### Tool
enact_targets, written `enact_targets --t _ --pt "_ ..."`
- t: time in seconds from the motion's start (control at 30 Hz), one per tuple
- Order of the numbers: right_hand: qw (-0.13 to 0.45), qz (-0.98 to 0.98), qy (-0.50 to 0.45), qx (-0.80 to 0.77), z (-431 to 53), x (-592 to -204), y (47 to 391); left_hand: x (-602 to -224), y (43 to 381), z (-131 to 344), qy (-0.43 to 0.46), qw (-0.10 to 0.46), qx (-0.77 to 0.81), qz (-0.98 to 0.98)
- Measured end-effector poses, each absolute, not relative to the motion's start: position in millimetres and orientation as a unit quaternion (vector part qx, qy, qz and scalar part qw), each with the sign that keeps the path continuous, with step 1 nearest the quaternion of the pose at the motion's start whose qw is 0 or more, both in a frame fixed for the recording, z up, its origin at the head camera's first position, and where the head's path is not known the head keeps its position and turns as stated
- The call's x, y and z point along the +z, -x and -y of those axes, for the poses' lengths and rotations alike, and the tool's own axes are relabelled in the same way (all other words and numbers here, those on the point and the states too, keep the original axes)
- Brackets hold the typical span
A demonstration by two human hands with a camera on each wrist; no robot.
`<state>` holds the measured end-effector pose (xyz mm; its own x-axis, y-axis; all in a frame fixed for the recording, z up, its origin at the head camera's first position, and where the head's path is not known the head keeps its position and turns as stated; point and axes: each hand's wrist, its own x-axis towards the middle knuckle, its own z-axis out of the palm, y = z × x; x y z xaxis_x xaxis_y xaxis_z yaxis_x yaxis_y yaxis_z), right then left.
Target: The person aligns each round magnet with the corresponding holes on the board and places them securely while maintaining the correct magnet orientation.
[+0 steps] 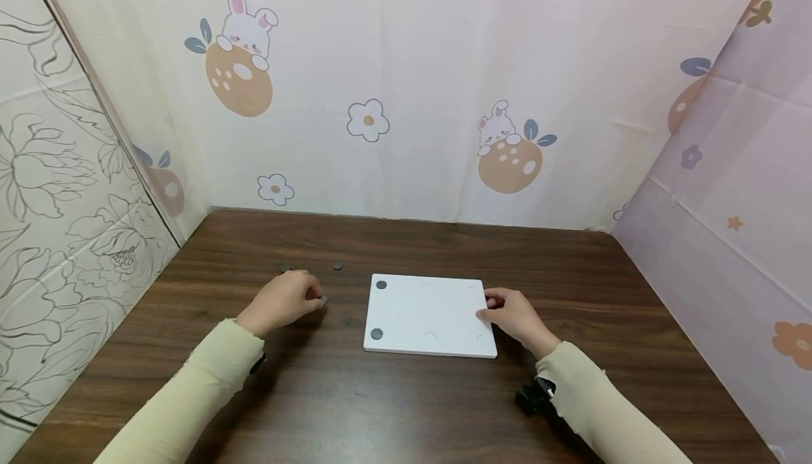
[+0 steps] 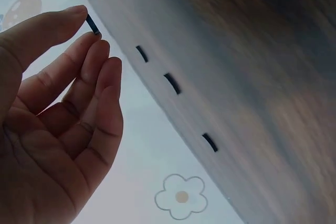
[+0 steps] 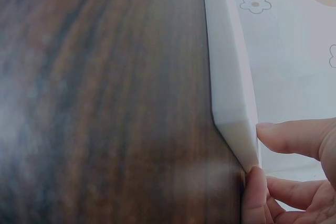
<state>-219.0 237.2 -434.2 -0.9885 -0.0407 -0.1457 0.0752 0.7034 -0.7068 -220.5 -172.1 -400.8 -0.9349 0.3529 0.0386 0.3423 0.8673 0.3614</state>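
Between thumb and fingertips, my left hand (image 1: 288,302) pinches a thin dark disc (image 2: 92,24), held over the table left of a white board (image 1: 428,312). Round shallow recesses mark the board; grey discs fill the two at its left end, a far disc (image 1: 381,285) and a near disc (image 1: 377,334). At the board's right edge is my right hand (image 1: 512,317), its thumb (image 3: 283,135) on the top face and its fingers against the side. The board lies flat on the table.
Three loose dark discs lie on the brown wooden table (image 1: 406,407) beyond my left hand; the middle disc (image 2: 172,84) shows in the left wrist view. A patterned curtain (image 1: 419,168) hangs behind the table's far edge, with more printed fabric at both sides.
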Motion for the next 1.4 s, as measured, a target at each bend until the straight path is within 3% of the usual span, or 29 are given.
enact_targets --t 0.9,1.4 --pt "0.075 -0.921 -0.016 -0.382 -236 -435 218 -389 235 107 -0.223 -0.024 0.191 -0.956" --pt "0.071 -0.921 -0.016 -0.383 -237 -434 219 -394 250 64 -0.253 -0.016 0.192 -0.948"
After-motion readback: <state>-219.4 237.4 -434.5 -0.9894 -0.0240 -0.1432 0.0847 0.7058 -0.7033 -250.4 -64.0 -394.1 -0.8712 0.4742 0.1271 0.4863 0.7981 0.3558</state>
